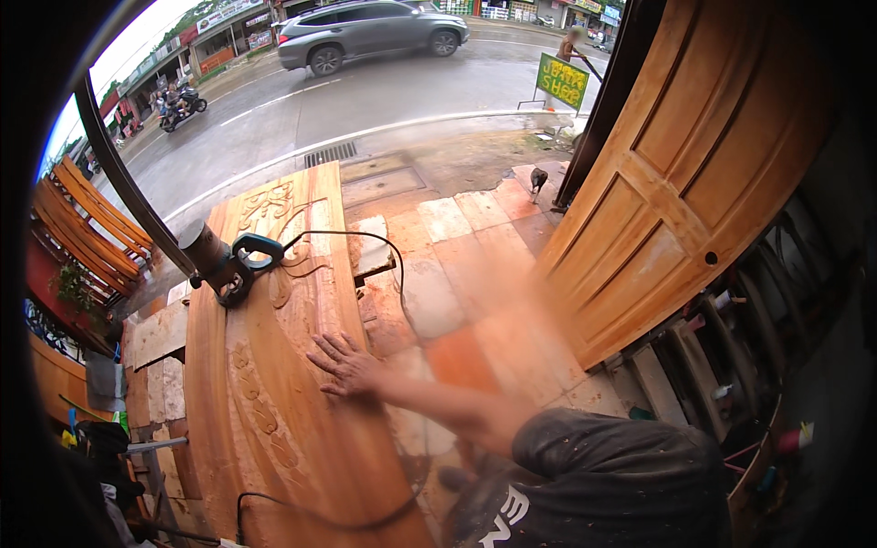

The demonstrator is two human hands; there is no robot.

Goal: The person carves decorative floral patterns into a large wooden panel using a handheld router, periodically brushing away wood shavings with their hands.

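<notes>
My right hand (347, 367) rests palm down on a long wooden panel (333, 429), fingers spread, holding nothing. The arm crosses from the lower right out of a dark, dusty sleeve. Carved leaf and scroll patterns run along the panel's middle and far end. Beyond my hand, a router (227, 265) with a grey cylindrical body and teal handle stands on the panel's left half. Its black cord (399, 260) loops over the right edge. I cannot make out my left hand. A tan smear (516, 288) blurs the view right of the panel; what it is I cannot tell.
A panelled wooden door (671, 192) leans at the right, above stacked timber (699, 379). Wooden slats (87, 224) stand at the left. Worn tiles (457, 274) cover the floor, where a dark bird (538, 179) stands. Outside, a grey car (370, 38) and a motorcycle (183, 107) are on the road.
</notes>
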